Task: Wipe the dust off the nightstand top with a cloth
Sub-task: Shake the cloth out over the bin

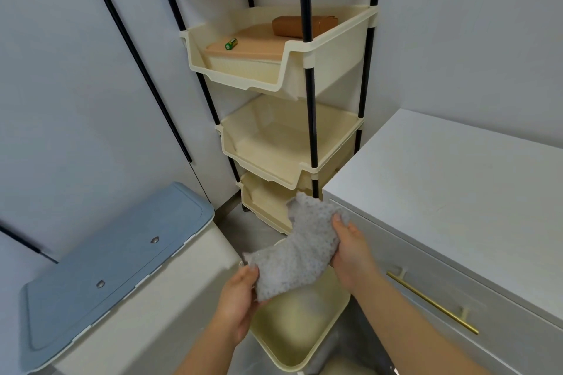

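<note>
Smooth white nightstand [451,179] with a brass bar handle fills the right. Just left of its front corner, left hand [236,301] and right hand [350,245] both grip a nubby grey cloth [297,250], bunched and held off the top.

The cloth [300,248] is grey, nubbly fabric (soft and crumpled). The nightstand top [457,179] is smooth, matt white; its drawer handle [432,303] is brass-coloured metal. The rack trays [237,76] are faintly glossy cream plastic on smooth black poles [311,119]. The bin lid [115,253] is matt blue plastic
</note>
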